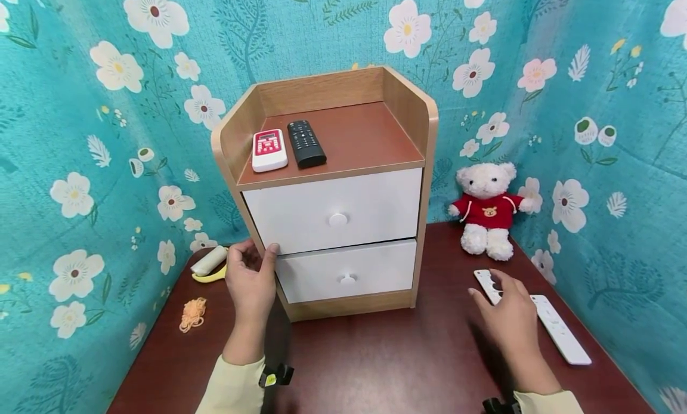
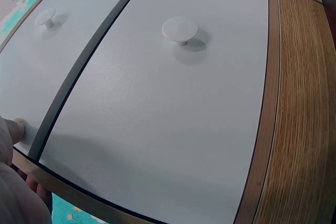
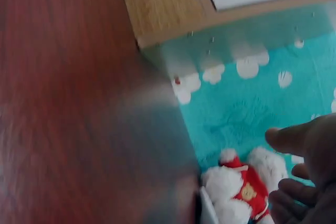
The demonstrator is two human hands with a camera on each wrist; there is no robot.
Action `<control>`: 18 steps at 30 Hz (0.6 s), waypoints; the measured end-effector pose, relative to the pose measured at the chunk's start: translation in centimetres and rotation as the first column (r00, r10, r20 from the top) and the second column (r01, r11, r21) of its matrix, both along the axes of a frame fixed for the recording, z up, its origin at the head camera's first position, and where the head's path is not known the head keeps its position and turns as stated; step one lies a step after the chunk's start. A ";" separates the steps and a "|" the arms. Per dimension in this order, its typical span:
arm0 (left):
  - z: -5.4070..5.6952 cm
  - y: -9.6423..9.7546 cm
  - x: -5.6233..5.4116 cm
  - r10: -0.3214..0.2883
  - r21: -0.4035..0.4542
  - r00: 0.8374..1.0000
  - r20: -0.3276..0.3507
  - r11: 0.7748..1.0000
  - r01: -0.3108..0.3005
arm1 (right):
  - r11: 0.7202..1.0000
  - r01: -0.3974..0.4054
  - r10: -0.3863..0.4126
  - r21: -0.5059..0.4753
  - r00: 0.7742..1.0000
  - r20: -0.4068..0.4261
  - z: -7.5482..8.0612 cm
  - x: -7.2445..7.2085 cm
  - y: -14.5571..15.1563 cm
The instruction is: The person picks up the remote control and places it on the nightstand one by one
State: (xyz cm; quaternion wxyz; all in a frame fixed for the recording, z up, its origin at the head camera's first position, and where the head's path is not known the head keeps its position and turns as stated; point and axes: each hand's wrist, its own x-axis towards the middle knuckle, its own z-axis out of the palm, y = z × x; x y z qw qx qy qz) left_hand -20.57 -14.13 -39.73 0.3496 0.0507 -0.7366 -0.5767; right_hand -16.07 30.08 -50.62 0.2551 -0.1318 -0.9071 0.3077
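Note:
A small wooden cabinet (image 1: 351, 306) with two white drawers stands in the middle of the head view. At its left edge my left hand (image 1: 251, 283) grips the side, thumb against the front and fingers round behind. In the left wrist view the thumb (image 2: 17, 129) lies near the gap between the drawers. My right hand (image 1: 510, 318) is over the right of the table, fingers loosely bent, nothing seen in its grasp. Beneath it, partly hidden, lies a white remote control (image 1: 485, 286). Another long white remote control (image 1: 560, 330) lies just right of the hand.
On the cabinet top lie a red-and-white calculator-like device (image 1: 269, 151) and a black remote control (image 1: 306, 144). A white teddy bear (image 1: 487, 208) in red sits at the back right. Orange string (image 1: 193, 314) and a yellow-handled roller (image 1: 209, 262) lie left. Flowered curtains surround the table.

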 end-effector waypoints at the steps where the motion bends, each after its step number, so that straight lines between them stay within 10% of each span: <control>1: 0.0 0.0 0.0 -0.003 0.000 1.000 -0.001 1.000 0.003 | 1.000 0.008 -0.008 -0.003 0.999 0.032 -0.2 0.0 0.6; 18: -0.1 0.0 -0.1 -0.007 0.011 1.000 -0.008 1.000 0.007 | 0.993 0.013 -0.056 0.118 0.928 0.368 -2.4 0.5 4.7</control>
